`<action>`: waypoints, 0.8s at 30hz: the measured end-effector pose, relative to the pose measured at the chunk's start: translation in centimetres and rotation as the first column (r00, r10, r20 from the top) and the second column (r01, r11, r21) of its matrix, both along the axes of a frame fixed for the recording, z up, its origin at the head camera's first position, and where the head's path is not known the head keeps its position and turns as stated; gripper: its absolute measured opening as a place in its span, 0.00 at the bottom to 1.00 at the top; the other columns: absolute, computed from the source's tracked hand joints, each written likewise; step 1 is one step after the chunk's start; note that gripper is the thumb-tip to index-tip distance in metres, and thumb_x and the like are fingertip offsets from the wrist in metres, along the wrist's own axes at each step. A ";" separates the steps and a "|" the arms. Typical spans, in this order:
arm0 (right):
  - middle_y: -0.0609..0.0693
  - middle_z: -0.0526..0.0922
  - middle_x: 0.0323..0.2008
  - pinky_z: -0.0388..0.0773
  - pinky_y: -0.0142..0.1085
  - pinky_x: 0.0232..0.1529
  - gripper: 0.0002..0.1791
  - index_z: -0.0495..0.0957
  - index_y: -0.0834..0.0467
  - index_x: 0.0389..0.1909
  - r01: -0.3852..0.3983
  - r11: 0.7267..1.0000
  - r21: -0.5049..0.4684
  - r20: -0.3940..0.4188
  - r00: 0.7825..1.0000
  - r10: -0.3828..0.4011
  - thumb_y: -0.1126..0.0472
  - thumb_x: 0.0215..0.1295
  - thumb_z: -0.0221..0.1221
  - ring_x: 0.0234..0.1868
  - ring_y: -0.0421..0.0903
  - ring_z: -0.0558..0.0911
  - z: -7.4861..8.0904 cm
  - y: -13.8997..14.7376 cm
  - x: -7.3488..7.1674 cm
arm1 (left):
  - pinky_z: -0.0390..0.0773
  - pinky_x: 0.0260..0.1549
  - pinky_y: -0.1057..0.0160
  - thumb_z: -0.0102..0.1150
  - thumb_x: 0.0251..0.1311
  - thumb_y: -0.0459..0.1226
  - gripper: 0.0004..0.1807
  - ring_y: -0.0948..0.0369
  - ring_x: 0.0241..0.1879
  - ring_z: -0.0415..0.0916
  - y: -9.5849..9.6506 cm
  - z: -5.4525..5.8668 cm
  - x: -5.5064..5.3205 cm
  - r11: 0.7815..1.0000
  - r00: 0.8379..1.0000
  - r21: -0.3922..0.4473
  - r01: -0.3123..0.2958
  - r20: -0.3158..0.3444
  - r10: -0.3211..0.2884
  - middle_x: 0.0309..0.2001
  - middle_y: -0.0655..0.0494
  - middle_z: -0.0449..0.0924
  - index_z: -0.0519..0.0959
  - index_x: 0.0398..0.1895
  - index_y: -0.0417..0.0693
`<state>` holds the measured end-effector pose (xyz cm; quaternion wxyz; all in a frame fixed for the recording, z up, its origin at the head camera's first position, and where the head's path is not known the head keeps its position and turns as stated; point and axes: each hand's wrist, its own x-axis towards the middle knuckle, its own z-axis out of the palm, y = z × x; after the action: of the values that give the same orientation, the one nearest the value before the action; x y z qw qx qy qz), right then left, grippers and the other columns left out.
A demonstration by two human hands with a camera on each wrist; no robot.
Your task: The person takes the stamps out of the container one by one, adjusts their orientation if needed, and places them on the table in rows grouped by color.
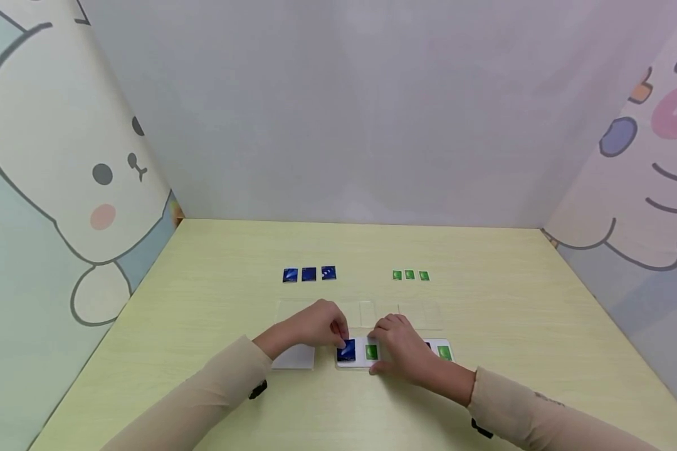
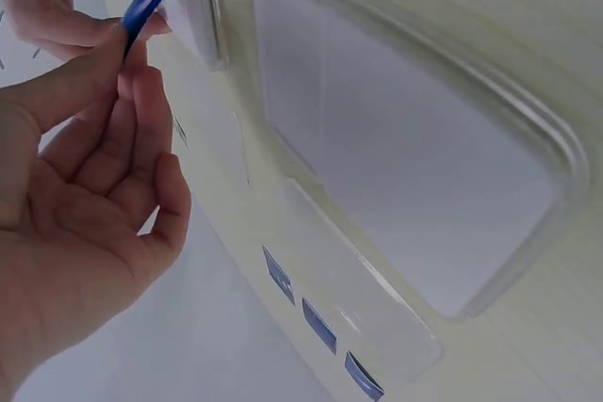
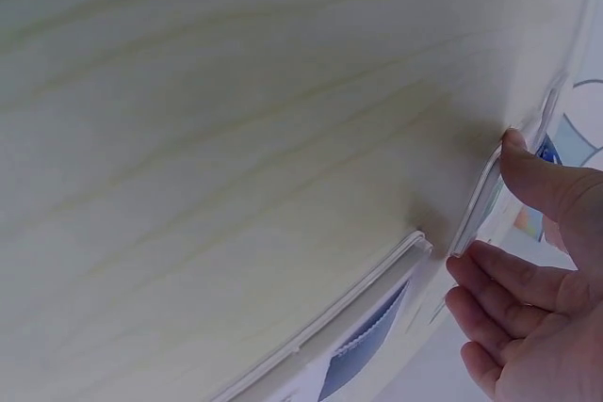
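My left hand (image 1: 318,324) pinches a small blue square card (image 2: 149,5) between thumb and forefinger, over the left part of the middle white-filled clear plastic case (image 1: 360,359). Seen from the left wrist, this card is tilted up. A small green card (image 1: 371,352) lies on the same case, right of the blue one. My right hand (image 1: 402,351) grips that case across its width, thumb at the near edge and fingers at the far edge. In the right wrist view, the case's rim (image 3: 479,202) shows between thumb and fingers.
Left of the middle case lies another white-filled plastic case (image 1: 294,358). A third case at the right bears a green card (image 1: 444,352) and a partly hidden blue one. Clear flat plastic pieces (image 1: 420,315) lie behind. Farther back are rows of blue cards (image 1: 308,274) and green cards (image 1: 409,274).
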<state>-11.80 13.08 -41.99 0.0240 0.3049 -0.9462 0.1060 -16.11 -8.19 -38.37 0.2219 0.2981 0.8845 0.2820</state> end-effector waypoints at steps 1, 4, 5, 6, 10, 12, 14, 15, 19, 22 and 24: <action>0.47 0.85 0.40 0.71 0.47 0.59 0.30 0.83 0.57 0.42 0.000 1.000 0.000 0.002 1.000 0.000 0.42 0.40 0.75 0.46 0.45 0.77 0.0 0.0 0.0 | 0.74 0.29 0.71 0.68 0.52 0.32 0.01 0.66 0.27 0.73 0.0 0.0 -0.1 1.000 1.000 0.003 -0.001 0.011 0.001 0.27 0.56 0.84 0.85 0.28 0.42; 0.47 0.85 0.40 0.71 0.47 0.59 0.31 0.83 0.57 0.43 -0.002 1.000 -0.001 0.005 1.000 0.002 0.42 0.40 0.74 0.45 0.45 0.77 0.0 0.0 0.0 | 0.74 0.29 0.70 0.69 0.51 0.32 0.01 0.65 0.27 0.75 -0.2 0.2 -0.4 1.000 0.999 0.009 0.000 0.035 0.000 0.27 0.57 0.84 0.85 0.28 0.44; 0.47 0.85 0.40 0.71 0.47 0.59 0.31 0.83 0.57 0.43 -0.003 1.000 0.000 0.003 1.000 0.003 0.42 0.40 0.74 0.45 0.45 0.77 0.0 0.0 0.0 | 0.74 0.29 0.70 0.70 0.51 0.32 0.01 0.65 0.27 0.75 -0.2 0.3 -0.5 1.000 0.999 0.009 0.001 0.038 -0.002 0.27 0.57 0.84 0.86 0.27 0.45; 0.47 0.85 0.40 0.71 0.47 0.59 0.31 0.83 0.57 0.43 -0.004 1.000 0.001 0.003 1.000 0.004 0.42 0.41 0.74 0.45 0.45 0.77 0.0 0.0 0.0 | 0.75 0.29 0.70 0.70 0.50 0.32 0.02 0.65 0.27 0.75 -0.3 0.3 -0.6 1.000 0.999 0.010 0.000 0.043 -0.001 0.27 0.57 0.85 0.86 0.27 0.45; 0.47 0.85 0.40 0.71 0.46 0.59 0.31 0.83 0.57 0.43 -0.009 1.000 0.001 0.001 1.000 0.009 0.41 0.41 0.74 0.45 0.45 0.77 0.0 0.1 0.0 | 0.75 0.30 0.69 0.71 0.49 0.33 0.02 0.66 0.27 0.76 -0.5 0.7 -1.1 1.000 0.999 -0.007 -0.014 0.045 0.014 0.27 0.57 0.86 0.86 0.26 0.47; 0.47 0.84 0.40 0.71 0.46 0.58 0.31 0.83 0.57 0.43 -0.012 1.000 -0.003 0.001 1.000 0.012 0.42 0.41 0.74 0.45 0.45 0.77 0.0 0.1 0.0 | 0.76 0.30 0.69 0.71 0.49 0.33 0.02 0.67 0.27 0.77 -0.7 1.0 -1.3 1.000 0.999 -0.018 -0.023 0.040 0.024 0.26 0.57 0.86 0.86 0.25 0.48; 0.47 0.85 0.40 0.71 0.46 0.58 0.30 0.83 0.57 0.43 -0.013 1.000 -0.005 0.002 1.000 0.013 0.42 0.41 0.74 0.45 0.45 0.77 0.1 0.1 0.0 | 0.76 0.30 0.69 0.71 0.49 0.33 0.02 0.67 0.26 0.77 -0.8 1.3 -1.5 0.999 0.999 -0.033 -0.031 0.033 0.032 0.26 0.57 0.86 0.86 0.24 0.48; 0.47 0.85 0.40 0.71 0.46 0.58 0.30 0.83 0.57 0.43 -0.013 1.000 -0.007 0.003 1.000 0.013 0.42 0.41 0.74 0.45 0.45 0.77 0.1 0.1 0.0 | 0.76 0.30 0.69 0.71 0.49 0.33 0.02 0.67 0.26 0.77 -0.9 1.5 -1.6 0.999 0.999 -0.040 -0.033 0.028 0.034 0.26 0.57 0.86 0.86 0.24 0.47; 0.47 0.84 0.41 0.71 0.46 0.57 0.30 0.83 0.57 0.42 -0.013 1.000 -0.009 0.008 1.000 0.013 0.42 0.41 0.74 0.45 0.45 0.76 0.3 0.0 0.0 | 0.76 0.30 0.69 0.71 0.49 0.33 0.02 0.66 0.27 0.76 -1.1 1.9 -1.9 0.996 0.998 -0.066 -0.054 0.035 0.057 0.27 0.57 0.85 0.86 0.26 0.46; 0.47 0.84 0.41 0.71 0.46 0.57 0.30 0.83 0.57 0.42 -0.014 1.000 -0.010 0.008 1.000 0.014 0.42 0.42 0.74 0.45 0.45 0.76 0.3 0.0 0.0 | 0.76 0.31 0.69 0.71 0.49 0.33 0.02 0.65 0.27 0.75 -1.1 2.0 -2.0 0.995 0.996 -0.073 -0.073 0.048 0.077 0.27 0.58 0.85 0.86 0.27 0.45; 0.47 0.84 0.41 0.71 0.46 0.57 0.30 0.83 0.57 0.42 -0.013 1.000 -0.010 0.009 1.000 0.013 0.42 0.41 0.74 0.45 0.44 0.76 0.3 0.1 0.0 | 0.76 0.30 0.68 0.71 0.49 0.33 0.02 0.65 0.26 0.75 -1.2 2.0 -2.0 0.994 0.995 -0.074 -0.081 0.053 0.085 0.27 0.58 0.85 0.86 0.26 0.46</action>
<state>-11.78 13.15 -41.71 0.0204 0.3103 -0.9438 0.1123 -18.12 -9.43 -36.34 0.2452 0.2447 0.8992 0.2671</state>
